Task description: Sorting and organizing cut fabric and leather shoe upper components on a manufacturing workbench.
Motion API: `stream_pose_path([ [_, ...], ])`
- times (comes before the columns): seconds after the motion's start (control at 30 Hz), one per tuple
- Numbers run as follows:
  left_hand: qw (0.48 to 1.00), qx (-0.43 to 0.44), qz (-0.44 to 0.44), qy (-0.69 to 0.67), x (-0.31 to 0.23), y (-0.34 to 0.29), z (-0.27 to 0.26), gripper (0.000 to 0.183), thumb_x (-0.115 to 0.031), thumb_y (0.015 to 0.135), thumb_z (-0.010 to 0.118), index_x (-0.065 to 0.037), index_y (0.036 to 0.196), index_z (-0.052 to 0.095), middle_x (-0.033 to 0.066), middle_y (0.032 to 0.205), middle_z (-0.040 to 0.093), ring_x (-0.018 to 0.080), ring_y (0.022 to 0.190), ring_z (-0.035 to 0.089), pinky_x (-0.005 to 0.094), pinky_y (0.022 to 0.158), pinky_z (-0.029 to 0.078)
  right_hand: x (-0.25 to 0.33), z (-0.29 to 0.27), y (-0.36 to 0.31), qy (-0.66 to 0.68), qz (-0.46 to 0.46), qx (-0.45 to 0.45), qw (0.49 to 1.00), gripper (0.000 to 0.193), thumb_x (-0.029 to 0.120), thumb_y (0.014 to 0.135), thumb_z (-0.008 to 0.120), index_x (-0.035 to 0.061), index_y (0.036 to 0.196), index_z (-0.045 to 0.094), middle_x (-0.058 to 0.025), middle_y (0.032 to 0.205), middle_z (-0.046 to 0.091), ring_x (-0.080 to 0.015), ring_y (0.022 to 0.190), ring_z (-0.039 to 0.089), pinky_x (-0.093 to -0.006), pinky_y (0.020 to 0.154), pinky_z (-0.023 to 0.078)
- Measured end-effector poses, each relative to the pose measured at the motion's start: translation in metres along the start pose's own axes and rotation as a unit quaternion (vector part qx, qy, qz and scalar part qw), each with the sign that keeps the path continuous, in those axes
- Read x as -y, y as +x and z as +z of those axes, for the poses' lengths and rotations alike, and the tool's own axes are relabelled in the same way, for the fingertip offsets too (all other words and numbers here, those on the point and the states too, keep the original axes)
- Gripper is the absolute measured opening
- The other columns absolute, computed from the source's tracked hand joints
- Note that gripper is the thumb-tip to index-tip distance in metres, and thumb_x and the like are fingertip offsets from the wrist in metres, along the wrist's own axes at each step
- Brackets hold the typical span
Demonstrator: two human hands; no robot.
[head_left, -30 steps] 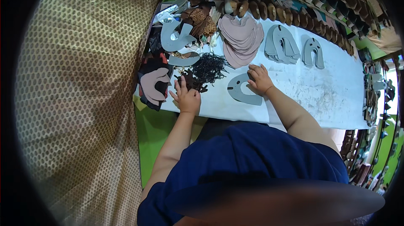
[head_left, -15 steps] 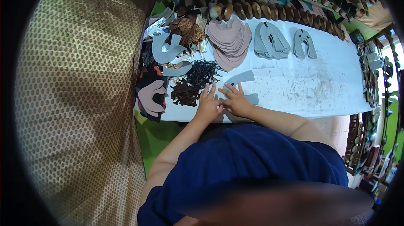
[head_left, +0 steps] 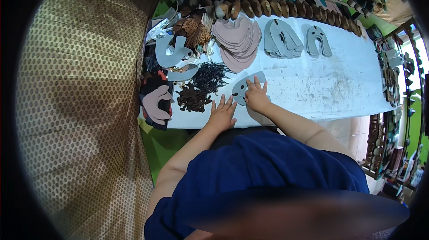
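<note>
A grey U-shaped cutout (head_left: 240, 89) lies on the table in front of me, with a few small dark pieces on its curved end. My right hand (head_left: 257, 98) rests over it, fingers apart, covering part of one arm of the U. To the left of the cutout, my left hand (head_left: 222, 115) lies low over the table's near edge, fingers spread and nothing in it. Just beyond that hand is a heap of short dark brown strips (head_left: 193, 98). A tangled pile of thin black pieces (head_left: 209, 78) sits behind the heap.
Farther back lie a pink stack of cutouts (head_left: 239, 43), a stack of grey U-shaped cutouts (head_left: 279, 45) and a smaller grey group (head_left: 319, 43). Loose grey and pink cutouts and scraps crowd the left end. Shoe racks (head_left: 277, 8) line the back; a patterned curtain (head_left: 80, 106) hangs left.
The hands were close together at the curved end of the grey cutout. They have parted, the right one shifting right across it, and the dark pieces on the curve now show.
</note>
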State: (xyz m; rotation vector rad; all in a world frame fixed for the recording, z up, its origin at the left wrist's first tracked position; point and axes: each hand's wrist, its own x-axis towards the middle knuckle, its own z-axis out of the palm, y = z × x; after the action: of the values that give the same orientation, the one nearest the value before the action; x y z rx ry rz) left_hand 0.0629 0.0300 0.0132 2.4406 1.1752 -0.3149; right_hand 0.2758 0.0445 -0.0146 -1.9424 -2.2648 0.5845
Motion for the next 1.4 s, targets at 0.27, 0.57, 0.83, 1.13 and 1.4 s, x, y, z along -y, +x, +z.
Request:
stream_pose_path([
  [0.27, 0.999, -0.015, -0.01, 0.031, -0.003, -0.001, 0.005, 0.079, -0.039, 0.082, 0.071, -0.015, 0.15, 0.039, 0.0071, 0.161, 0.028, 0.0365, 0.151, 0.012, 0.0692, 0.114, 0.012, 0.01, -0.009, 0.005, -0.029, 0.02, 0.056, 0.998, 0.025, 0.022, 0.08, 0.069, 0.005, 0.097, 0.074, -0.0159, 0.156, 0.033, -0.0438, 0.15, 0.011, -0.0767, 0.109, 0.012],
  [0.57, 0.999, -0.036, -0.028, 0.009, 0.001, 0.004, 0.003, 0.078, -0.038, 0.082, 0.071, -0.011, 0.148, 0.041, 0.0074, 0.159, 0.032, 0.0384, 0.15, 0.014, 0.0668, 0.115, 0.015, -0.006, 0.027, -0.007, 0.019, 0.005, -0.063, 0.998, 0.027, 0.024, 0.083, 0.066, 0.0078, 0.104, 0.068, -0.0107, 0.151, 0.042, -0.0338, 0.145, 0.03, -0.0707, 0.111, 0.02],
  [0.83, 0.997, -0.054, -0.058, 0.012, 0.003, 0.018, 0.005, 0.079, -0.041, 0.083, 0.07, -0.009, 0.149, 0.04, 0.0141, 0.162, 0.021, 0.0408, 0.15, 0.011, 0.0642, 0.115, 0.016, -0.03, 0.009, -0.035, -0.094, -0.243, -0.114, 0.959, 0.038, 0.034, 0.09, 0.059, 0.01, 0.119, 0.066, -0.0079, 0.146, 0.048, -0.0296, 0.144, 0.032, -0.0692, 0.113, 0.014],
  [1.13, 0.981, -0.152, -0.117, -0.01, -0.006, 0.042, 0.002, 0.068, -0.042, 0.085, 0.069, -0.007, 0.14, 0.052, 0.0278, 0.161, 0.01, 0.0492, 0.148, 0.006, 0.0654, 0.114, 0.014, -0.039, 0.012, -0.036, -0.021, -0.218, -0.08, 0.972, 0.045, 0.041, 0.091, 0.057, 0.0155, 0.127, 0.065, -0.0098, 0.152, 0.041, -0.0312, 0.147, 0.025, -0.0714, 0.112, 0.012],
  [1.4, 0.967, -0.142, -0.175, -0.118, -0.007, 0.063, -0.01, 0.036, -0.038, 0.068, 0.084, -0.014, 0.094, 0.075, 0.0257, 0.162, 0.013, 0.0491, 0.148, 0.007, 0.0686, 0.113, 0.009, -0.038, 0.003, -0.031, 0.017, -0.18, -0.049, 0.982, 0.04, 0.038, 0.09, 0.057, 0.0197, 0.125, 0.067, -0.0131, 0.159, 0.028, -0.0379, 0.15, 0.014, -0.0724, 0.112, 0.01],
])
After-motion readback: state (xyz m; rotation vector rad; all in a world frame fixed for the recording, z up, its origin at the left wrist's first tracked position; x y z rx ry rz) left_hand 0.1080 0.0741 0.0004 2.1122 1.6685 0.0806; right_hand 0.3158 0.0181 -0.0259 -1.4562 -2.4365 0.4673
